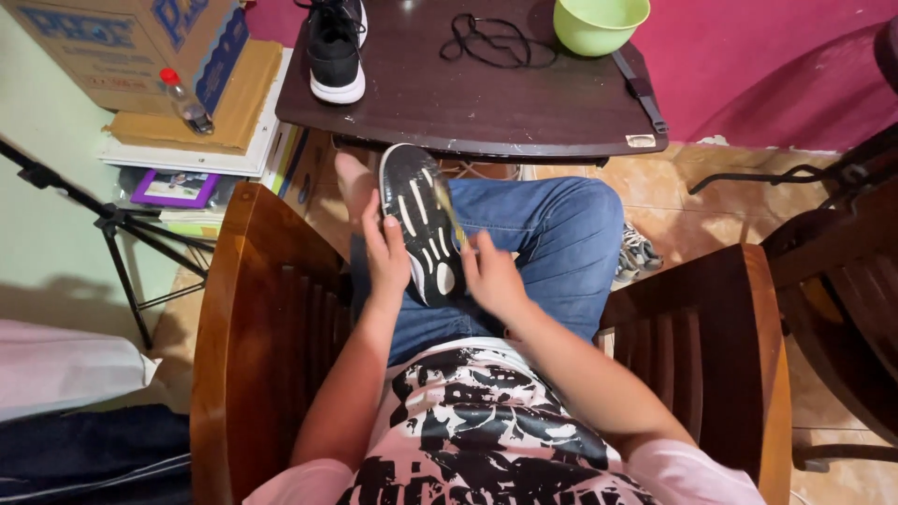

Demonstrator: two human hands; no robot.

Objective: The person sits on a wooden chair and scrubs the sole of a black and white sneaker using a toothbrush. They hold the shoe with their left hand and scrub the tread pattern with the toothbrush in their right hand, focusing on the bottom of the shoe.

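Pink walls & an orange tile floor go round a dark wooden table (524, 112) w/ a green plastic bowl (599, 21) & a black sneaker w/ a white sole (335, 47) on top. Person sits in a brown wooden chair (253, 318). Left hand (385, 252) grips a black shoe, sole up w/ white marks (421, 224), on the lap. Right hand (491, 276) is closed on a thin yellowish brush (451, 210) touching the sole.

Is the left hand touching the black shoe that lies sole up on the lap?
Touching. The head view shows the left hand gripping the edge of the black shoe, fingers lying on its sole.
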